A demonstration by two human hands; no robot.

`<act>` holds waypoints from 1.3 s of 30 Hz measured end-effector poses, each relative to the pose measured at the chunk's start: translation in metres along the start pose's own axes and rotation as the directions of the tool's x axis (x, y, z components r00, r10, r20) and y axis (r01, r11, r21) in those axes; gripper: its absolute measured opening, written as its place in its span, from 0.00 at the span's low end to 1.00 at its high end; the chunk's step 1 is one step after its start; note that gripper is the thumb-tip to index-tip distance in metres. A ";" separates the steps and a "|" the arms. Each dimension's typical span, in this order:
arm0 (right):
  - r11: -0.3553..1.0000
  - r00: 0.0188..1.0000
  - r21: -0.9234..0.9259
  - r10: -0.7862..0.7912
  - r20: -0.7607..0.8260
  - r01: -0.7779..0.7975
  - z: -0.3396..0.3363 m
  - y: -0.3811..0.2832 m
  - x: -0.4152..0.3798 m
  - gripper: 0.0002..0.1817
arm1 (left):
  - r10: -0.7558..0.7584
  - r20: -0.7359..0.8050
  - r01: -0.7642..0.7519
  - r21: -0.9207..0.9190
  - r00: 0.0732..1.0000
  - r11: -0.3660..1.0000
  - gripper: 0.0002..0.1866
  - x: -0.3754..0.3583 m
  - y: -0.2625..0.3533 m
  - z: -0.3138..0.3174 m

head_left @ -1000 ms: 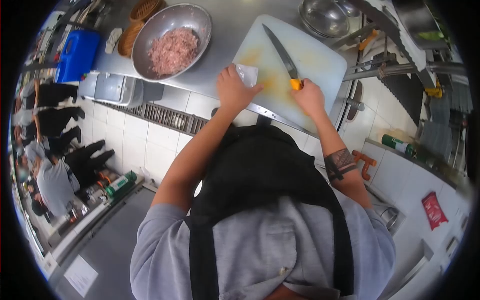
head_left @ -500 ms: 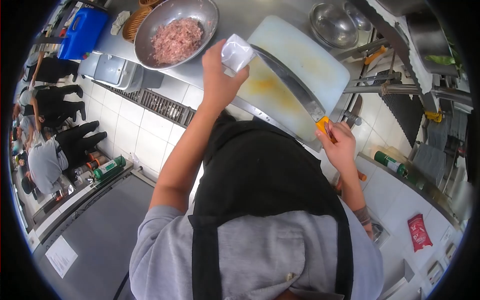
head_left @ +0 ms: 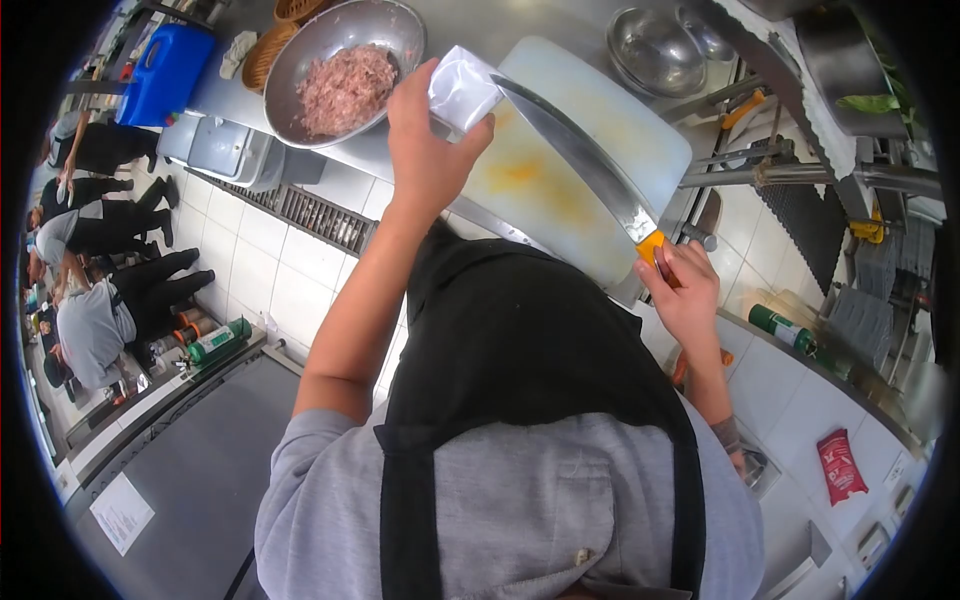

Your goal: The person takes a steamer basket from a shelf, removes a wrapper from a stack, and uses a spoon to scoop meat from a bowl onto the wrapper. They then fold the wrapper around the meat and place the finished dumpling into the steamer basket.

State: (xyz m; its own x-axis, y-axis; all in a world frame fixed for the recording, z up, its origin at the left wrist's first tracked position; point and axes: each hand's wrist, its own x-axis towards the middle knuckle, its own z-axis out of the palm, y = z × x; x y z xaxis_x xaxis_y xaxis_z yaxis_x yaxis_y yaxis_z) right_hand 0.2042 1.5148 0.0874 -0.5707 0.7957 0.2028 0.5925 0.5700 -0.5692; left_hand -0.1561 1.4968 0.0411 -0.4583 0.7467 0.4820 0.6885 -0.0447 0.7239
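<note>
My left hand [head_left: 430, 140] is wrapped round a small white square container [head_left: 465, 88], thumb and fingers on its sides. A large curved knife [head_left: 580, 150] has its orange handle in my right hand [head_left: 682, 280], with the tip touching or close beside the container. Beneath the blade lies a pale cutting board [head_left: 540, 190] with yellow stains. Left of the container, a steel bowl [head_left: 405, 35] holds minced meat [head_left: 345, 88]. What the container holds cannot be made out.
Wicker baskets [head_left: 265, 55] and a blue jug [head_left: 165, 72] are at the upper left. Steel bowls [head_left: 655, 50] stand beyond the board. A metal rack [head_left: 810, 177] is on the right. Several people work at the far left, one in a grey shirt [head_left: 92, 330].
My left hand and the white container have shifted slightly left and up in view. The knife handle has moved slightly right. Both hands keep their hold.
</note>
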 end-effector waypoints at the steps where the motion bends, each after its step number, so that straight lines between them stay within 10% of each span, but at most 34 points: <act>1: 1.000 1.000 0.003 0.007 -0.008 -0.007 0.000 0.000 0.002 0.11 | -0.014 0.011 0.014 -0.011 1.000 1.000 0.42 0.003 0.003 -0.001; 39: 0.998 0.993 0.003 -0.066 -0.100 0.066 -0.015 0.004 0.001 0.13 | 0.198 -0.086 -0.190 0.093 0.976 0.977 0.41 0.024 0.034 -0.018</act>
State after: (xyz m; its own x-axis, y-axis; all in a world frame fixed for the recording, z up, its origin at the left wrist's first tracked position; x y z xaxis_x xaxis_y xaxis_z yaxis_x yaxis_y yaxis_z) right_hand 0.2151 1.5210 0.0971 -0.5485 0.7731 0.3184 0.5516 0.6208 -0.5572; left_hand -0.1536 1.5018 0.0863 -0.3600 0.6630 0.6564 0.8123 -0.1233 0.5700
